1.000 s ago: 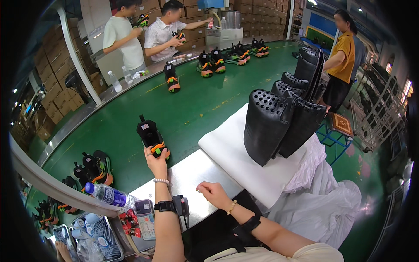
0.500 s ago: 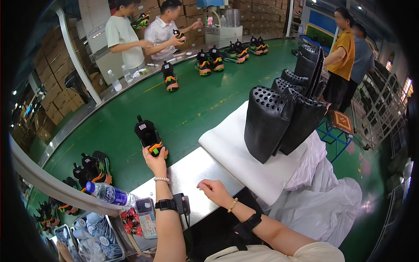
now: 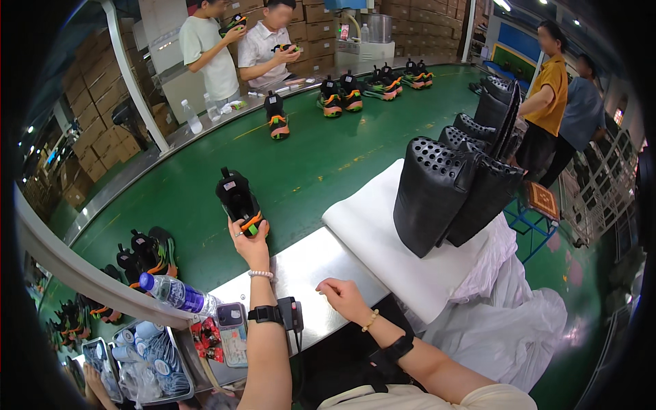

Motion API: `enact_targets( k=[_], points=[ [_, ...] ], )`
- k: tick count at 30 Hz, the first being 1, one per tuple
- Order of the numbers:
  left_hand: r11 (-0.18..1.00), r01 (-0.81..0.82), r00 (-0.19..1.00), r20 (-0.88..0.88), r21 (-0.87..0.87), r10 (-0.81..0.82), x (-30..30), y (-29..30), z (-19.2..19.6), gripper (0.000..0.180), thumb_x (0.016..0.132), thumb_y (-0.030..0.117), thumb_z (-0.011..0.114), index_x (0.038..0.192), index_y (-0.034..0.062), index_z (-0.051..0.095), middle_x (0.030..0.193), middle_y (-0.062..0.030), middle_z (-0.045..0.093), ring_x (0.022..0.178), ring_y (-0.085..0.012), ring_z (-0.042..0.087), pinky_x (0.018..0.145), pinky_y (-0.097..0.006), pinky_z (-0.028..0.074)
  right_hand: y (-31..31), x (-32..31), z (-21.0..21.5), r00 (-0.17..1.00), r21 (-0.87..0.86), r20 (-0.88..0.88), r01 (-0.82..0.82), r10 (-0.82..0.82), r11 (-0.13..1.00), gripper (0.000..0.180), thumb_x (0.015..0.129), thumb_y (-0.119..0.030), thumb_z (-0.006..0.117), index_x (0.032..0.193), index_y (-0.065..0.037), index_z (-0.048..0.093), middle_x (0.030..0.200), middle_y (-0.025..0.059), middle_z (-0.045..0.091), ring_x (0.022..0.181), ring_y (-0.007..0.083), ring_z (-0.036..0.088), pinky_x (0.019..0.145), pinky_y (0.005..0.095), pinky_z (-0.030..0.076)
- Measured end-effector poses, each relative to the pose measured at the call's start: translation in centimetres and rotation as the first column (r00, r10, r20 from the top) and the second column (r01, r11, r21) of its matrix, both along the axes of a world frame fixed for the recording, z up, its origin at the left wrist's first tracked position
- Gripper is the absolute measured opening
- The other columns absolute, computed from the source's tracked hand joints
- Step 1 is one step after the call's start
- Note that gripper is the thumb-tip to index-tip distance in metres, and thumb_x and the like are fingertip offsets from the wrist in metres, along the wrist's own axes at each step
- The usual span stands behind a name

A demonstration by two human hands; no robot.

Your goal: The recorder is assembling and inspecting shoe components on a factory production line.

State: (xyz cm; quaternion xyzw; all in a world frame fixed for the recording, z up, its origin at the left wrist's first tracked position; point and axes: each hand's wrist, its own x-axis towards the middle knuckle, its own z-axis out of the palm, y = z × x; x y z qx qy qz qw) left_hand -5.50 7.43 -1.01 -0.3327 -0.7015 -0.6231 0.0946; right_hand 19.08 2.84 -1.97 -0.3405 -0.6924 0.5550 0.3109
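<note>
My left hand (image 3: 251, 244) grips a black shoe (image 3: 238, 199) by its heel, out over the green conveyor belt (image 3: 205, 184).

I judge a steady hold means keeping my fingers wrapped low around the heel and the sole level, so the shoe stays upright just above the belt. It is black with orange and green trim at the heel. My right hand (image 3: 344, 297) rests loosely curled and empty on the steel counter (image 3: 307, 260), near a white foam sheet (image 3: 372, 232).
</note>
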Motion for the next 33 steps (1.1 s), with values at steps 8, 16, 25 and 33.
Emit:
enact_targets(
  k=[8, 16, 25, 33],
  points=[
    [0.998, -0.046, 0.998, -0.039, 0.037, 0.047, -0.5, 0.0, -0.2, 0.048, 0.07, 0.016, 0.08, 0.106, 0.0017, 0.052, 0.139, -0.0186, 0.041, 0.11, -0.0321, 0.055, 0.088, -0.038, 0.048, 0.0, 0.1, 0.9, 1.0, 0.021, 0.017, 0.019, -0.019, 1.0, 0.023, 0.092, -0.019, 0.054, 0.09, 0.0, 0.068, 0.058, 0.0084, 0.056, 0.049, 0.0103, 0.045, 0.048, 0.0276, 0.036],
    [0.982, -0.005, 0.999, 0.041, -0.187, 0.013, -1.3, -0.3, -1.5, 0.052, 0.071, 0.019, 0.078, 0.113, 0.0054, 0.05, 0.142, -0.0167, 0.036, 0.113, -0.0374, 0.053, 0.092, -0.039, 0.046, -0.2, -0.1, 0.7, 1.0, 0.032, -0.023, 0.004, -0.003, 0.999, 0.023, 0.093, -0.017, 0.053, 0.091, 0.001, 0.068, 0.05, -0.0017, 0.044, 0.046, 0.0035, 0.04, 0.044, 0.0235, 0.033],
    [0.995, -0.037, 0.998, 0.054, -0.09, 0.042, -0.8, -0.3, -0.9, 0.055, 0.07, 0.015, 0.078, 0.114, -0.0009, 0.049, 0.124, -0.0157, 0.048, 0.108, -0.0344, 0.053, 0.093, -0.037, 0.043, -0.1, 0.0, 1.0, 1.0, -0.009, 0.021, -0.007, 0.007, 1.0, 0.024, 0.093, -0.019, 0.054, 0.092, 0.001, 0.067, 0.062, 0.0089, 0.06, 0.051, 0.0096, 0.047, 0.049, 0.0266, 0.038],
    [0.992, -0.092, 0.995, 0.023, -0.085, 0.095, -1.7, -0.7, -1.6, 0.054, 0.068, 0.016, 0.079, 0.112, 0.001, 0.051, 0.122, -0.0154, 0.051, 0.108, -0.0342, 0.054, 0.093, -0.037, 0.043, -0.2, -0.1, 0.6, 1.0, -0.035, 0.022, -0.016, 0.016, 0.999, 0.025, 0.093, -0.019, 0.054, 0.091, 0.002, 0.067, 0.059, 0.0074, 0.058, 0.05, 0.0081, 0.046, 0.048, 0.0258, 0.037]
  ],
)
